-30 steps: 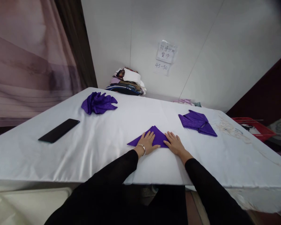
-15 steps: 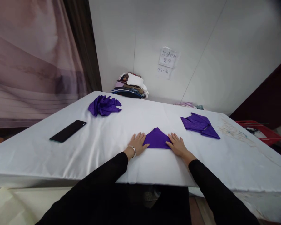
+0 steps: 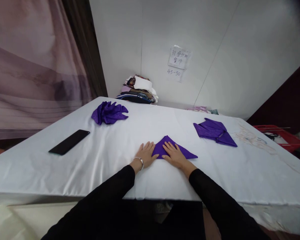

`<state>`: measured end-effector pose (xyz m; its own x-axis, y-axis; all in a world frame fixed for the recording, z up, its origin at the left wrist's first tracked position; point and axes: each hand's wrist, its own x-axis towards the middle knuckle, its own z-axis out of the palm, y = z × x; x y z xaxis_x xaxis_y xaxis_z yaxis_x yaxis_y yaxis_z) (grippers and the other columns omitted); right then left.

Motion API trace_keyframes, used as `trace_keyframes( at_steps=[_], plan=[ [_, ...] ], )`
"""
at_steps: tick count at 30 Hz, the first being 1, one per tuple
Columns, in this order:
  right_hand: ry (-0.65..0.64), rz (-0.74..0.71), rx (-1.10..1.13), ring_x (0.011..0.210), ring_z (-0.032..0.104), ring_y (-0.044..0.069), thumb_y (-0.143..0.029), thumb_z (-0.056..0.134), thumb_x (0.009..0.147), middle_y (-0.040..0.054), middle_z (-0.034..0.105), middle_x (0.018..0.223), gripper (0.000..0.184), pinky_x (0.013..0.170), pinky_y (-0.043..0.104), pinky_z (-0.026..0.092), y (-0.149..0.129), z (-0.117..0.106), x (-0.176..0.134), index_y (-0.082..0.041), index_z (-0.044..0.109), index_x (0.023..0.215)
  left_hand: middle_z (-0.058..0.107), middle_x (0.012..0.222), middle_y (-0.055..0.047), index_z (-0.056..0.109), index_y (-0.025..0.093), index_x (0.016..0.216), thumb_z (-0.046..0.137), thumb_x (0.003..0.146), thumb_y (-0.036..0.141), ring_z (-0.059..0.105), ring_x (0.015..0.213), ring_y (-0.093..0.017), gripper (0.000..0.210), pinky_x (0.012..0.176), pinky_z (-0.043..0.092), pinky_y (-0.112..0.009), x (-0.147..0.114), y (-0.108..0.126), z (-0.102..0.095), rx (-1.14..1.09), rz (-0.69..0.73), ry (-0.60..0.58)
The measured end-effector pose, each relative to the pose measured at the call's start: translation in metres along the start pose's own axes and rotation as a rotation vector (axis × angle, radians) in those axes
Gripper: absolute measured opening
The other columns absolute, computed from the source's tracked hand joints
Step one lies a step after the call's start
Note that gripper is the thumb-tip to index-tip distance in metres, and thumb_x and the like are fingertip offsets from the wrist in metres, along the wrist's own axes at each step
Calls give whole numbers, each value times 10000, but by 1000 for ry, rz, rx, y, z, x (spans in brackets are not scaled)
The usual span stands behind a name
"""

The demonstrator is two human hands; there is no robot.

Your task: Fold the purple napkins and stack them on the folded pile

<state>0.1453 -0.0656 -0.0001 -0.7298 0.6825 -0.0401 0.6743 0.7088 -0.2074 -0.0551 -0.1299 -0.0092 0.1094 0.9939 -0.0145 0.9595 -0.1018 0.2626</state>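
A purple cloth napkin, folded into a triangle, lies flat on the white-covered table with its peak pointing away from me. My left hand rests on its left corner, fingers spread, a silver bracelet at the wrist. Across the napkin's middle lies my right hand, flat with fingers apart, leaving the right corner uncovered. Both palms press down and neither hand grasps anything. The napkin's left corner is hidden under my left hand.
Two more folded purple napkins lie on the table, a ruffled one at back left and a flatter one at right. A black phone is at left. Folded cloths are stacked by the wall. A red basket stands beyond the right edge.
My right hand has slid left from the napkin's right corner to its middle, so that corner now shows. My left hand has stayed on the left corner. The view has shifted slightly.
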Motion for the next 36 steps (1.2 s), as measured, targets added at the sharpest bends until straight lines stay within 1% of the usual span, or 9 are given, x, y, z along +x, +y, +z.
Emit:
trace_keyframes(
  at_steps=[6,9,11,14,16,19,22,25,36],
  plan=[
    [-10,180,-93,1423,95,213,-557,221,919,9,153,1543,626,1136,456,91,47,-7,-31,-262,219,1471,223,1531,-50,277,209,1452,252,904,557,143,1414,-268,649,1150,94,-484,0,-2,2,1,6,7],
    [-27,224,-127,1423,85,206,-540,203,926,20,150,1544,623,1134,440,95,57,-8,-39,-244,216,1474,219,1532,-57,270,189,1452,269,909,540,150,1410,-283,647,1142,99,-503,0,-4,0,5,-2,-16],
    [-30,226,-132,1423,88,204,-544,199,926,23,153,1544,626,1132,433,99,59,-8,-41,-242,211,1475,229,1529,-49,278,218,1449,299,898,551,157,1407,-301,644,1135,93,-532,1,0,-2,19,-41,-4],
    [-21,217,-144,1422,93,202,-549,208,925,23,158,1544,631,1131,424,101,59,-7,-40,-242,201,1477,224,1530,-64,296,219,1444,334,880,572,140,1408,-320,667,1132,51,-566,6,20,-5,35,-49,42],
    [-14,221,-158,1423,93,198,-538,221,928,25,161,1544,625,1131,418,98,58,-6,-39,-239,204,1476,214,1532,-78,305,200,1443,333,874,589,127,1412,-313,690,1141,47,-555,14,42,-3,10,29,49],
    [-16,230,-157,1422,96,198,-510,241,932,29,162,1544,611,1132,417,88,59,-5,-39,-229,216,1474,227,1529,-57,314,245,1440,324,849,647,128,1414,-295,715,1158,76,-519,29,75,8,-43,153,32],
    [-20,227,-133,1422,99,210,-507,249,930,36,161,1544,612,1130,446,85,62,-3,-38,-225,215,1473,238,1524,-75,325,231,1438,316,826,687,140,1411,-302,763,1157,94,-520,40,90,20,-55,195,10],
    [-10,206,-107,1420,109,229,-537,248,923,44,171,1542,631,1125,479,91,64,-3,-38,-225,218,1471,238,1522,-93,324,190,1437,293,829,694,136,1411,-304,790,1152,92,-524,42,82,23,-48,183,-18],
    [-30,205,-78,1422,88,227,-558,207,928,58,154,1547,654,1130,467,72,60,-8,-41,-195,213,1472,244,1524,-54,297,242,1443,290,876,621,164,1409,-281,682,1142,112,-501,6,3,2,-25,39,16]
  ],
)
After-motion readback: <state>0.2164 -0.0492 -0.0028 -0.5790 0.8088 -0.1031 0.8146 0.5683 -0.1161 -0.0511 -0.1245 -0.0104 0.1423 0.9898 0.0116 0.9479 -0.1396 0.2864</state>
